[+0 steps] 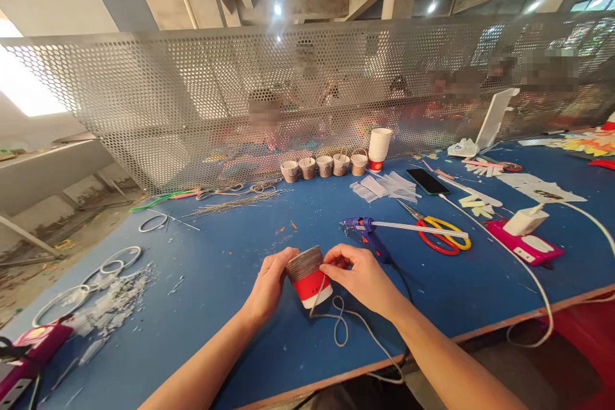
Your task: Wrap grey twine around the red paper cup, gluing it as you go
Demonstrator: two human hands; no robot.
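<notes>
- Just nearer than the glue gun [362, 229] and to its left, a red-and-white cup [310, 287] is being shown at a tilt, above the blue table [206, 250].
- The cup is held by the left hand [269, 282], farther left of the glue gun; the fingers are closed against the cup's left side, near the rim.
- And the right hand [353, 269], on the near side of the glue gun, is narrowed: cord [306, 263] is pinched by thumb and fingers at the cup's right side. Whether the cup's wall is caught as well cannot be told.
- The upper part of the cup is covered in close grey-brown turns; the red band and white base are left bare. Loose cord is looped nearer than the glue gun, down towards the table's near edge.
- A white stick is seen at the gun's back end, and just to the gun's right the scissors [423, 223] are laid, red and yellow handles showing.
- Beyond the glue gun, white strips [387, 187] are spread, with a phone [427, 181] placed to their right.
- Farther beyond, to the gun's left, five small handled buckets [325, 168] are lined up, and a stack of paper cups [380, 142] is stood at the row's right end.
- Well left of the gun, white rings [86, 287] and pale scraps [115, 301] are scattered.
</notes>
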